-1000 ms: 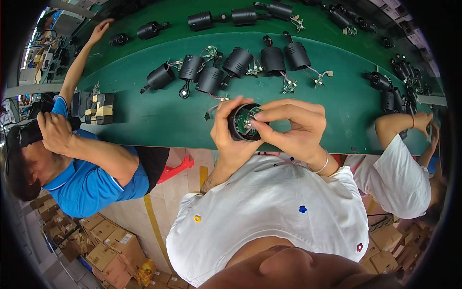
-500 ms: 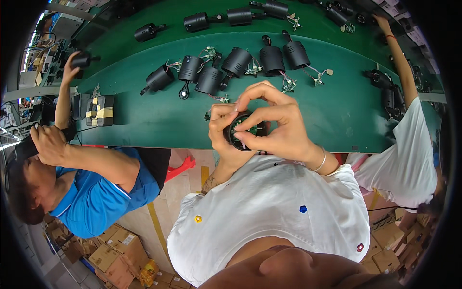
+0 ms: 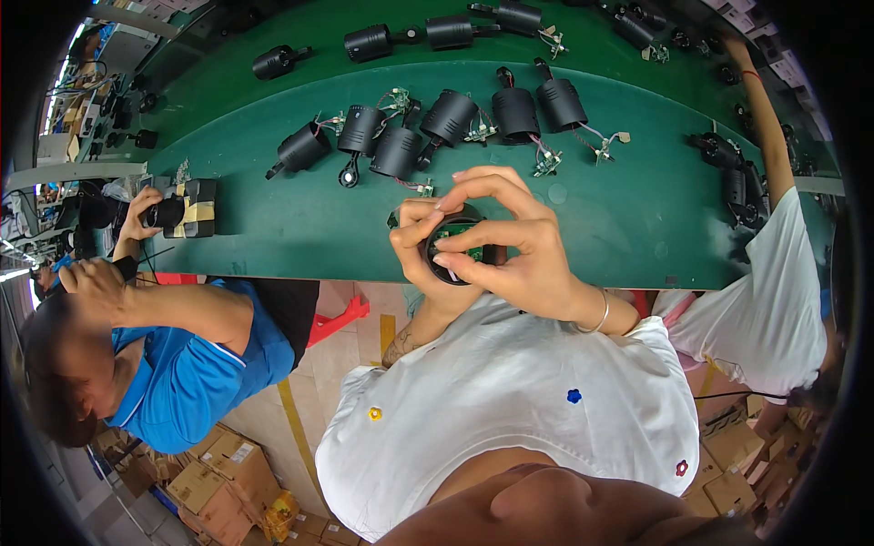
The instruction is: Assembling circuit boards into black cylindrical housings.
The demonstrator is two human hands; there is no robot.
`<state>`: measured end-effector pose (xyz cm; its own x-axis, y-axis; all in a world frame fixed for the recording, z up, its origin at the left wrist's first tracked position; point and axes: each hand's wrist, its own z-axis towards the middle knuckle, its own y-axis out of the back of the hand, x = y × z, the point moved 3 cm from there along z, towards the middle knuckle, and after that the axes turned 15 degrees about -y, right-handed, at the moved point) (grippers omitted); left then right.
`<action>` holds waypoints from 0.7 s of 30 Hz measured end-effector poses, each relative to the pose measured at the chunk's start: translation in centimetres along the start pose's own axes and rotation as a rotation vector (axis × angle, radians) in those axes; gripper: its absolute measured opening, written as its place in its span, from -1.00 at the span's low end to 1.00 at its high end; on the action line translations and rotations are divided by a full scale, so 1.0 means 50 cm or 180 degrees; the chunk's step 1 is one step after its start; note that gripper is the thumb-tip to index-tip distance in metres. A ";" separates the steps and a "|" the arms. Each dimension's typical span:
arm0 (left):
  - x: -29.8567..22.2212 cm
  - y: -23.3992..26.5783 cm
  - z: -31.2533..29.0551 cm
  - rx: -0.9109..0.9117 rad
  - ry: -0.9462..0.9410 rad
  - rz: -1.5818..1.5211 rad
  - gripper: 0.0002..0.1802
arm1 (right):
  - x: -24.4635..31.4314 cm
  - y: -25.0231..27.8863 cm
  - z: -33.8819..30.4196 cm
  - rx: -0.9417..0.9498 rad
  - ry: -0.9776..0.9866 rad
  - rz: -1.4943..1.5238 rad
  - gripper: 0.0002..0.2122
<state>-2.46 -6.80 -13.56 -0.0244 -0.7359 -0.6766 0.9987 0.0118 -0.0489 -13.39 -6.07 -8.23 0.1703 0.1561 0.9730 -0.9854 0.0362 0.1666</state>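
My left hand (image 3: 417,252) is wrapped round a black cylindrical lamp housing (image 3: 431,269), its open end facing up near the table's front edge. Inside the opening sits a green circuit board (image 3: 455,231). The thumb and index finger of my right hand (image 3: 533,238) reach into the opening and close on the board, partly covering it. A small pale piece shows below the thumb tip; its kind is unclear. Just beyond my hands lie several black lamp housings (image 3: 395,151), some with wired circuit boards (image 3: 547,163) hanging out.
More black housings (image 3: 369,42) line the far strip of the green table (image 3: 637,209). On the left, a co-worker in blue (image 3: 196,359) holds a black cylinder by a taped black block (image 3: 189,209). A co-worker's arm (image 3: 769,136) reaches forward on the right. Cardboard boxes (image 3: 228,464) stand behind.
The co-worker on the left has brought a black cylinder down and nearer, to the taped block. My hands have shifted slightly, still at the housing; the right fingers stay inside its opening.
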 end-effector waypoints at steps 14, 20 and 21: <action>0.019 -0.015 -0.030 -0.0694 -0.0021 -0.0414 -0.65 | 0.026 0.003 -0.005 0.0022 0.0155 -0.0914 -0.86; 0.018 -0.010 -0.038 -0.0624 0.0096 -0.0419 -0.64 | 0.004 0.009 -0.003 0.0233 0.0242 -0.0489 -0.87; 0.013 -0.013 -0.027 -0.0548 -0.0086 -0.0226 -0.64 | -0.001 0.013 -0.004 0.0237 0.0271 -0.0465 -0.85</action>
<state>-3.18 -6.36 -14.95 -0.0910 -0.7569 -0.6472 0.9722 0.0734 -0.2224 -14.03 -5.86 -8.18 0.3088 0.2377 0.9210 -0.9475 -0.0082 0.3198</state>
